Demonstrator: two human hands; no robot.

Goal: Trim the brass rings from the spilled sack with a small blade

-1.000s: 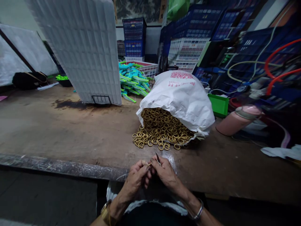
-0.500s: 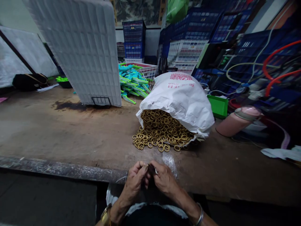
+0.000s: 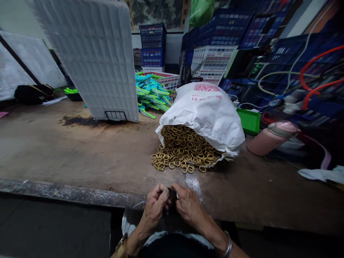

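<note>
My left hand (image 3: 156, 201) is at the table's front edge, thumb and fingers pinched together; what they hold is too small and dark to name. Close beside it, my right hand (image 3: 189, 203) is closed with its thumb forward on a small dark piece that shows in the gap between the hands. Just beyond them, several loose brass-coloured rings (image 3: 171, 165) lie on the table. They spill from the open mouth of a white woven sack (image 3: 206, 107) with red print, which lies on its side full of such rings.
A tall whitish ribbed panel (image 3: 94, 64) stands on the wooden table (image 3: 80, 154) to the left. Behind it lie turquoise and green pieces (image 3: 152, 91). At the right are a green tray (image 3: 248, 121), a pink bottle (image 3: 271, 139) and orange hoses (image 3: 309, 77). Crates (image 3: 153, 44) are stacked behind.
The fingers have shifted only slightly, both hands staying together at the table edge. My left wrist has turned a little. The sack and rings have not moved.
</note>
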